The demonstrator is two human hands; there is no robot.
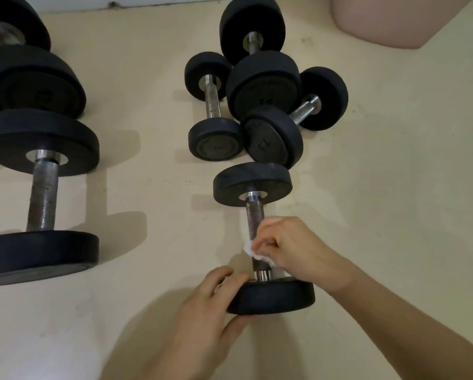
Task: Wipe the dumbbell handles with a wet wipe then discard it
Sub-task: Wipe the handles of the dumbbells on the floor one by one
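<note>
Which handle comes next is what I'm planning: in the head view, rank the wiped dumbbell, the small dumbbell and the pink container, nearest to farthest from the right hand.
1. The wiped dumbbell, right under the right hand, which presses the wet wipe on its handle.
2. The small dumbbell, ahead, on the cluster's left.
3. The pink container, far top right.

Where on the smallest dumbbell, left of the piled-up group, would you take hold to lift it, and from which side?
Take the smallest dumbbell by its bare metal handle, midway between the two heads, coming from above and the left. The handle is its only narrow part and lies level on the floor, while a bigger dumbbell's head crowds its right side.
</note>
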